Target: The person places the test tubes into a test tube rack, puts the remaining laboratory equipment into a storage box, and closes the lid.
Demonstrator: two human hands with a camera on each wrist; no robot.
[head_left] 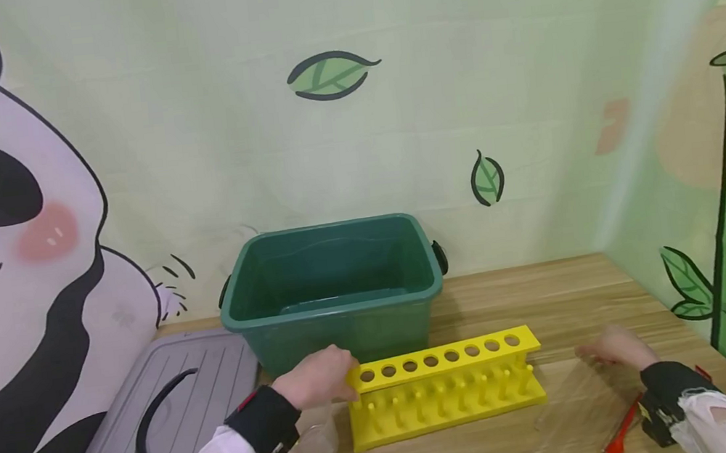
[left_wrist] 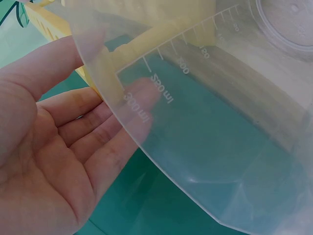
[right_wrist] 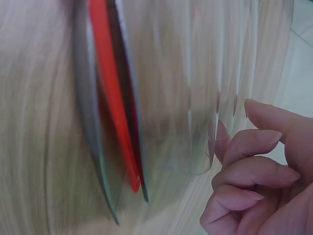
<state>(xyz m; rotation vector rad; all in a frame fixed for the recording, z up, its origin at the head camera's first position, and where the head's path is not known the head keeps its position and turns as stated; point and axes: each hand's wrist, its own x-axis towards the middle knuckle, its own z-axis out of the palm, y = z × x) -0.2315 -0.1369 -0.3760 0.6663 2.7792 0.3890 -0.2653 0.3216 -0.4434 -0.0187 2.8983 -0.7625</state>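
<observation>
Progress: early, I'd judge. Rack (head_left: 442,369) out & upright on table (head_left: 501,293); clear tubes (right_wrist: 220,73) lie loose on table, not in rack. No one item looks finished w/ yet.
Outstanding: tubes, by my reckoning, to be dealt with one by one; can't tell exact no.
Rack: yellow, 8 holes in top plate, pegs below; just in front of bin (head_left: 347,330), betw. my 2 hands.
L hand: my left hand (head_left: 321,376) at rack's L end. Thumb & fingers part-bent round end of top plate, gripping it; gap no wider than needed, approx.
R hand: my right hand (head_left: 620,347) at tubes, R of rack; blurred in head view. Lower fingers curled in, thumb & index tips a bit apart by tube ends. Can't tell if pinching one or only touching.
Beaker: clear, graduated (left_wrist: 210,132); L of rack, below my L hand. Not in my fingers, AFAICT.
Red tool: (right_wrist: 115,98) lies w/ a metal 2-arm item (right_wrist: 90,107), near R wrist; untouched by fingers.
Bin: green, lid off.
Lid: grey, black handle (head_left: 143,430); flat, L of bin.
</observation>
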